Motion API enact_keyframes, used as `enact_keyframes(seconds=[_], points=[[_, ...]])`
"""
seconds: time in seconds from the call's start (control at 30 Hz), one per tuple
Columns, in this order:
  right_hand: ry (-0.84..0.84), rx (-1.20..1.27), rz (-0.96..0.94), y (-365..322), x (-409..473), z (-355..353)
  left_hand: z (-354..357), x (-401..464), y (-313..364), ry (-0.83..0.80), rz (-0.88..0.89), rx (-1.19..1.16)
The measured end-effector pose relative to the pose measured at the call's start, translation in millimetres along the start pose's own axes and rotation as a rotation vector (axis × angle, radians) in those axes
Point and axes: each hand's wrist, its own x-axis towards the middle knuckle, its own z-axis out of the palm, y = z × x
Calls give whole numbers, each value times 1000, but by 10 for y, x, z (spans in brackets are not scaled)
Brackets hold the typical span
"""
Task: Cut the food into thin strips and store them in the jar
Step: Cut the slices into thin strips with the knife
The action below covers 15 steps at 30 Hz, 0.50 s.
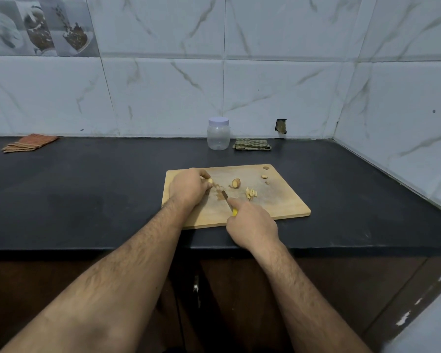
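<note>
On the cutting board [278,205] at frame centre, the left hand [189,187] pinches a piece of ginger [210,181]. The right hand [252,225] is closed around a knife [227,200], whose blade points toward the upper left. Cut strips [250,193] lie to its right. The lidded jar [218,134] stands upright above the board.

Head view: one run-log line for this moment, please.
left hand steadies food piece | right hand grips knife | strips on board | jar lidded, empty
</note>
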Motion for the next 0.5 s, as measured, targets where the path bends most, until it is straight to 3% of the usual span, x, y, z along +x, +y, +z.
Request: enact_keyframes(seconds=[0.27,0.5], points=[[7,6,5,2,-17,-6,20,-44,-1,118,65,59],[-19,27,14,3,-30,-27,-120,-107,96,75,32,-75]])
